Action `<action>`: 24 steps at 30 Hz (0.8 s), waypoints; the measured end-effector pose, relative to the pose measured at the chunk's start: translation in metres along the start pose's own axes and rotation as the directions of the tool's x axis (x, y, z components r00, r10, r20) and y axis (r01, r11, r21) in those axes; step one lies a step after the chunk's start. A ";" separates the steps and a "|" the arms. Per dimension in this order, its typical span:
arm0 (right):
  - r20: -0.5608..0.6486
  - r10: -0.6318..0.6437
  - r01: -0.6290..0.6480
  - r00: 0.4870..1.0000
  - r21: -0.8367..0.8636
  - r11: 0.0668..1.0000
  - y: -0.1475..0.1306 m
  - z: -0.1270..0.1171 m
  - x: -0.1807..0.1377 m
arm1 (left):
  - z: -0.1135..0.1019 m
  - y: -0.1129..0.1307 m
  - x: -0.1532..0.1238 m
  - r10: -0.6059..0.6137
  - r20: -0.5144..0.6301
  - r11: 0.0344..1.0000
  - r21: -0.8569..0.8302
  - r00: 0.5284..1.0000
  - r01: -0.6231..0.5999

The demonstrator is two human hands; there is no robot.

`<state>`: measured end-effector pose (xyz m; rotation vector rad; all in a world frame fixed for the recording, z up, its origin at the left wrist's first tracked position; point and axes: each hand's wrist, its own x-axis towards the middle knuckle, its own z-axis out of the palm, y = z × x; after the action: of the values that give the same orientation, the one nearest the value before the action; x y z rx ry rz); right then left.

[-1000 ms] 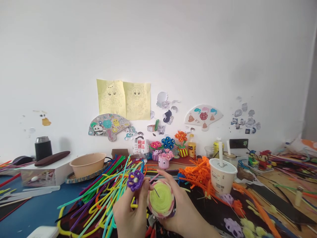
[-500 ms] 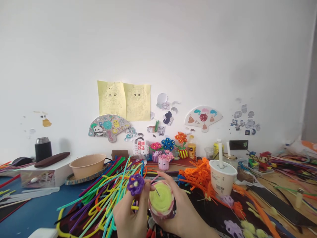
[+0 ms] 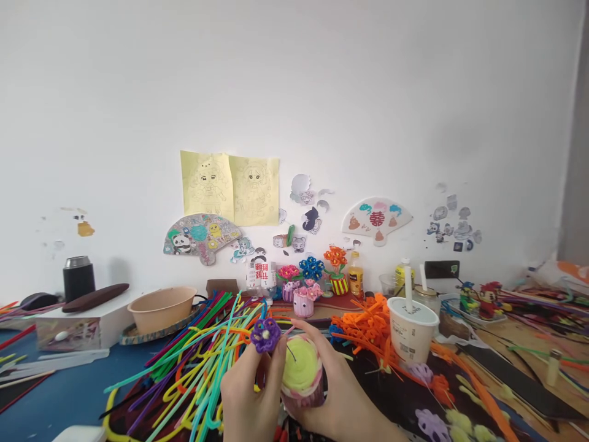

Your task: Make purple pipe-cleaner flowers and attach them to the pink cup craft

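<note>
Pinching the purple pipe-cleaner flower (image 3: 265, 334) between the fingertips of my left hand (image 3: 251, 399), I hold it upright right against the top edge of the little pot (image 3: 301, 371) with its lime-green spiral top and pink side. My right hand (image 3: 338, 393) is wrapped around that pot from the right, fingers closed on its side, a thin dark wire poking up from the green top near the flower. Both sit low in the middle of my view, just above the table. Spread behind my left hand is a loose heap of coloured pipe cleaners (image 3: 197, 356); to the right lie orange pipe cleaners (image 3: 368, 322) and a white paper cup (image 3: 411, 330) with a straw. A beige bowl (image 3: 162, 307) stands further back on the left.
</note>
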<state>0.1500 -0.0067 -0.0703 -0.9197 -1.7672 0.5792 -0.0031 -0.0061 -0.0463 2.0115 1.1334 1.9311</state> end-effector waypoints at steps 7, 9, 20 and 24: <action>0.003 0.000 0.000 1.000 0.027 1.000 0.006 0.003 0.000 | 0.002 0.000 0.005 -0.040 0.186 0.999 0.019 0.982 0.038; -0.001 0.008 -0.008 1.000 0.053 0.999 0.006 0.003 0.000 | 0.002 -0.001 0.006 -0.044 0.192 0.999 -0.001 0.980 0.045; 0.052 0.062 -0.071 0.997 0.187 0.980 -0.010 -0.002 0.002 | -0.002 -0.002 0.010 -0.191 0.217 0.948 -0.212 0.957 0.237; 0.042 0.014 -0.023 0.999 0.219 0.975 -0.007 -0.001 0.003 | -0.002 -0.001 0.009 -0.144 0.261 0.970 -0.153 0.955 0.188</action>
<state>0.1481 -0.0083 -0.0629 -0.7762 -1.6921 0.7930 -0.0065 -0.0011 -0.0388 1.9289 0.9962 1.5854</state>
